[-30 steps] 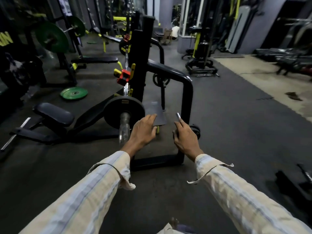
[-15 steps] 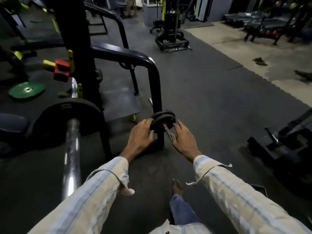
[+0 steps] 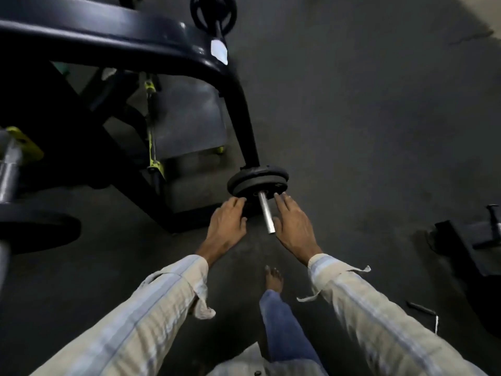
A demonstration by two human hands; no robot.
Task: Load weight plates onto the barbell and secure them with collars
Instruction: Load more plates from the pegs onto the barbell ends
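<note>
Two small black weight plates sit stacked on a silver storage peg at the foot of the black rack upright. My left hand reaches the plates' lower left edge with its fingertips. My right hand lies on the other side of the peg, its straight fingers touching the plates' lower right edge. At the far left is the barbell sleeve, with a large black plate on it. No collar is in view.
The curved black rack arm passes overhead at the upper left. A grey step plate sits inside the frame. Another black plate hangs at the top. Dark equipment stands on the floor at right. My bare foot is below the hands.
The view has dropped and closed in on the storage peg. Both hands have moved from in front of the barbell to either side of the peg and now touch the small plates.
</note>
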